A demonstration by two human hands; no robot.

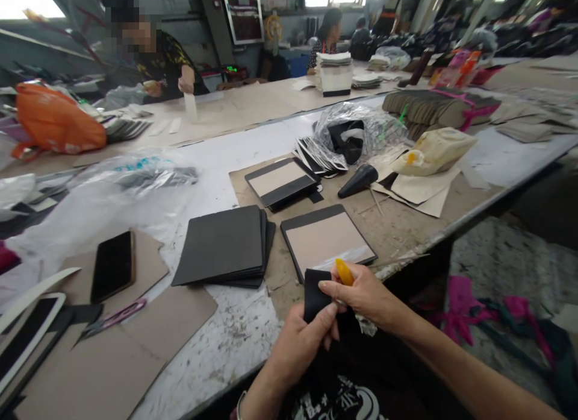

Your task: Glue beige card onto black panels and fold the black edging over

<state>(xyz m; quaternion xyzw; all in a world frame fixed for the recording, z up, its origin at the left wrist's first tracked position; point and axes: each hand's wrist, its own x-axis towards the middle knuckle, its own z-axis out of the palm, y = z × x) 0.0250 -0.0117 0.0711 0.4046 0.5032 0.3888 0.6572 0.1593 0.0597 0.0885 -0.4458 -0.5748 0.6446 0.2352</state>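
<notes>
In front of my body, at the table's edge, my left hand [304, 332] is closed on a small black piece of sheet material [316, 284], its thumb pressed against the lower part. My right hand [361, 290] pinches the same piece from the other side. A yellow tool end [344, 272] sticks up from the right hand's grip; the rest of that tool is hidden. Just beyond my hands lies a black-bordered beige panel [320, 236] with a glossy patch along its near side. A stack of black panels [223, 242] rests to its left.
Another bordered panel stack [280, 182] lies behind, near a black cone [358, 180], a plastic bag [361, 134] and a yellowish jug [436, 150]. A phone [112, 266] and a pink-handled cutter [115, 317] lie at left. Across the table a person [176, 64] handles pieces.
</notes>
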